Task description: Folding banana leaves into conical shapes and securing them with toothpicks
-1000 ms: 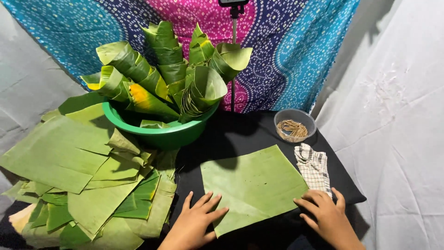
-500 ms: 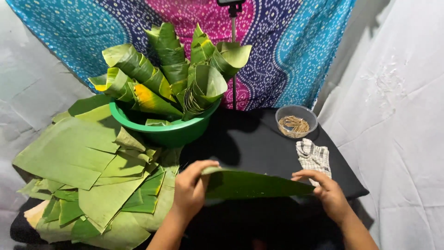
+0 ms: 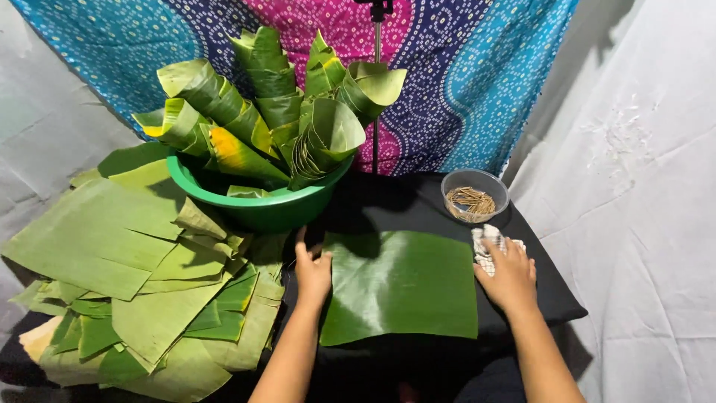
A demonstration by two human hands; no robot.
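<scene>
My left hand (image 3: 313, 270) and right hand (image 3: 509, 276), both open and flat, press the banana leaf square (image 3: 403, 287) by its side edges. Even palm pressure should keep it smooth on the bench (image 3: 403, 205).

A low worktop (image 3: 440, 209) covered in black cloth fills the lower middle of the frame. At its centre lies a square banana leaf piece (image 3: 403, 287), flat and glossy side up. Behind it, in the upper middle, stands a green plastic basin (image 3: 257, 210) with rolled leaf cones standing in it. To the upper right of the leaf sits a small clear bowl (image 3: 474, 195) of thin brown sticks, and just below it a checked cloth (image 3: 485, 246) lies by the leaf's right edge. The left of the frame holds a loose pile of cut leaves (image 3: 127, 291), overlapping one another and spilling past the worktop's edge.
</scene>
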